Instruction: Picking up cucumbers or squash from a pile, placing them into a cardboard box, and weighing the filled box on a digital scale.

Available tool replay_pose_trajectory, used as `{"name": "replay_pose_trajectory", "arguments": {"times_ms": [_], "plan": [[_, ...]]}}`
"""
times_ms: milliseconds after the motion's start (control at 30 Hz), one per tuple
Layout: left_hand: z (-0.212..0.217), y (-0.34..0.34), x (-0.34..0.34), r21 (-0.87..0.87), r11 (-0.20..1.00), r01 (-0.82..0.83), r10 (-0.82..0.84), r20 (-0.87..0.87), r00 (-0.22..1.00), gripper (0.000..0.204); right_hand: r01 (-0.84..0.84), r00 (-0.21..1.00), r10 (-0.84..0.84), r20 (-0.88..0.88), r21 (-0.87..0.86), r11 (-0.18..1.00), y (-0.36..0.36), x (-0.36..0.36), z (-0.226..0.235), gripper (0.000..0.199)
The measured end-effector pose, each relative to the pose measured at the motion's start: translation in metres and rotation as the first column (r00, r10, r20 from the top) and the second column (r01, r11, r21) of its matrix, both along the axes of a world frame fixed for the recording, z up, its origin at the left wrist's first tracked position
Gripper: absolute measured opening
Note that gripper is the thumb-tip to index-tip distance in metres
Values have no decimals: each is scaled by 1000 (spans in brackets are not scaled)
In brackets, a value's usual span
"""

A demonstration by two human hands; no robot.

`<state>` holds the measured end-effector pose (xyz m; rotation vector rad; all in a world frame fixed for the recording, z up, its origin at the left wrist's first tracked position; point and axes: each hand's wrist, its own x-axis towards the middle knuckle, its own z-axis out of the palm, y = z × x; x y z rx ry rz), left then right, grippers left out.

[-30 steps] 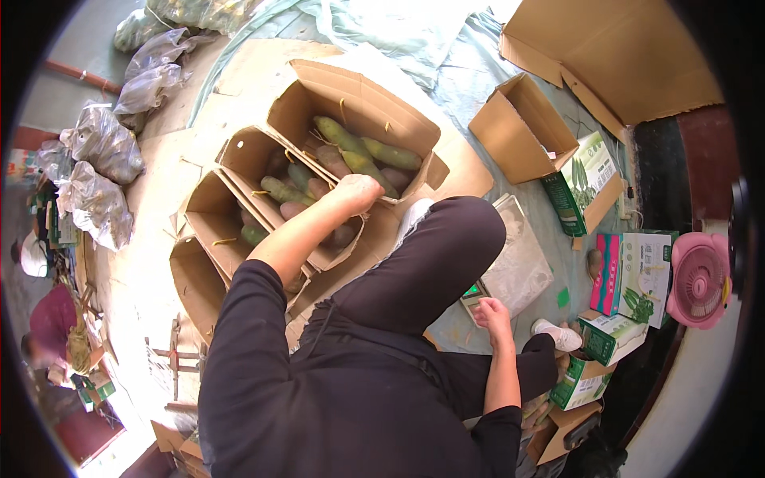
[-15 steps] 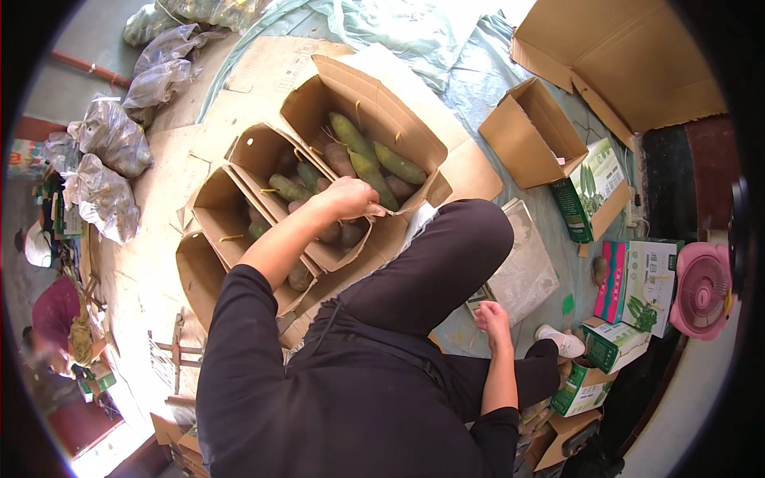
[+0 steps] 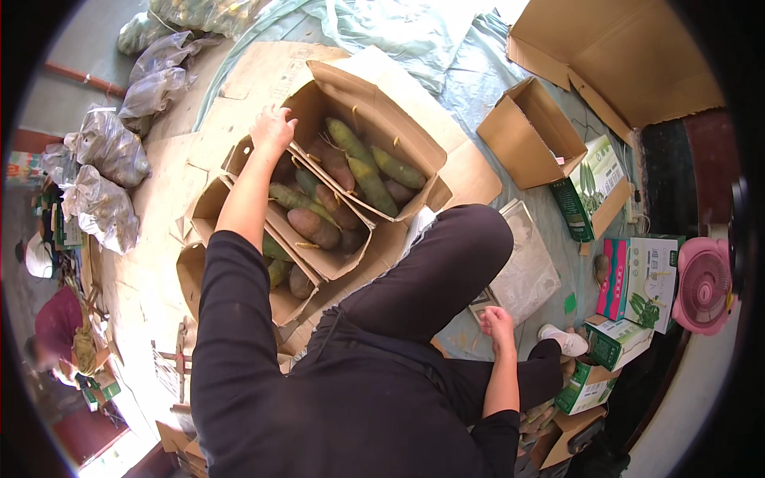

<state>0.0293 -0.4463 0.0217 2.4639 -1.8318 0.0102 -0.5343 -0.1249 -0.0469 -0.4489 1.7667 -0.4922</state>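
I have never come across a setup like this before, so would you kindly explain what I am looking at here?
Of course. There is no machine: a person works with two bare hands, and we look down from the left of two wide cameras worn on the head. That fisheye lens bends straight edges near the rim.

In front stand open cardboard boxes, several holding long green and reddish-brown produce. The left hand is at the far end of these boxes; whether it grips an edge, I cannot tell. The right hand is curled beyond the bent knee, with nothing visibly held.

Filled plastic bags lie at the left; a pink fan is at the right.
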Motion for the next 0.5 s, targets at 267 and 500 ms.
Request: {"name": "replay_pose_trajectory", "arguments": {"times_ms": [267,500], "plan": [[-37,-24,29,94,996,4,6,-108,994,29,-1,1000,2,-28,36,999,5,1,-2,17],[-45,18,45,-56,998,1,0,30,1000,25,-6,999,7,-35,47,999,2,1,-9,16]]}}
